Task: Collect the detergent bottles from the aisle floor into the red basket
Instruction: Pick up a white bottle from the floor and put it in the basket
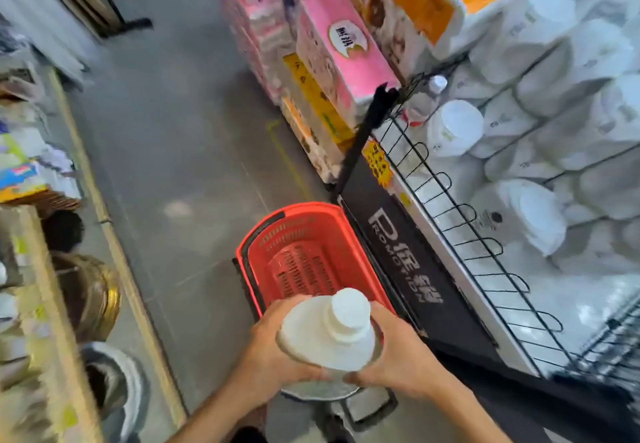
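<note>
Above the near edge of the red basket (311, 205), the detergent bottle (329, 332) is clasped by the left grip (273, 349) and right grip (398, 356), fingers curled round it; if released early, the rim could be struck and the bottle toppled onto the aisle floor (190, 165)

The grey aisle floor (166, 152) carries the red basket (311, 231), just beside a black display stand (408, 262).
</note>
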Demonstrator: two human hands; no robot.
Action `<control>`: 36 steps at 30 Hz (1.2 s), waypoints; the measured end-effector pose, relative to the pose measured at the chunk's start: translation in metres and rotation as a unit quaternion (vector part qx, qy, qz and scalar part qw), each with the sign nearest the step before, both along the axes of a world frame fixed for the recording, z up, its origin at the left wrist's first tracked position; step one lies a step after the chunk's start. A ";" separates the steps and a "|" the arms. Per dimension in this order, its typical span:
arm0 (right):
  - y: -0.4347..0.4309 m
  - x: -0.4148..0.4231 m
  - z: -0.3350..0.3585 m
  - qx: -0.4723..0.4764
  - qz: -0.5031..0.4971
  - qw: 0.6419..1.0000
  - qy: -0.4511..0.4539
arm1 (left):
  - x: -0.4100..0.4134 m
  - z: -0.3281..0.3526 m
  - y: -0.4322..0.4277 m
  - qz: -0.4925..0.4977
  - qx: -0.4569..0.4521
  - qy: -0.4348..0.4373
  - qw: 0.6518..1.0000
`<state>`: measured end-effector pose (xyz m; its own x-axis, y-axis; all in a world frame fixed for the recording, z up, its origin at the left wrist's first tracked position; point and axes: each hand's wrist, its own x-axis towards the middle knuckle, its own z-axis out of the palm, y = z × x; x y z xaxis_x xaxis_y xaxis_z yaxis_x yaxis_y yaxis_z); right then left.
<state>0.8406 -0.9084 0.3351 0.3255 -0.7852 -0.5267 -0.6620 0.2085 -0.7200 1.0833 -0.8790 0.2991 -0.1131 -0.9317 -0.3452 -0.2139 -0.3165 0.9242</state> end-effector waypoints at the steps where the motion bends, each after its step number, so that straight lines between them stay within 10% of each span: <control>1: -0.012 0.002 -0.021 0.011 -0.018 1.000 0.001 | 0.002 -0.022 -0.016 0.002 0.016 0.011 1.000; 19: -0.148 0.030 -0.540 0.149 -0.248 0.955 -0.067 | -0.022 -0.522 -0.143 0.200 0.226 0.032 0.953; 36: -0.197 0.066 -0.732 0.012 -0.222 0.965 -0.136 | -0.030 -0.697 -0.195 0.212 0.203 -0.139 0.946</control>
<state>0.9062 -1.1058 -0.3972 0.0894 -0.8681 -0.4882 -0.2902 0.4462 -0.8466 1.0529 -1.0741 -0.3981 0.3890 -0.6576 -0.6452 -0.2042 -0.7445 0.6357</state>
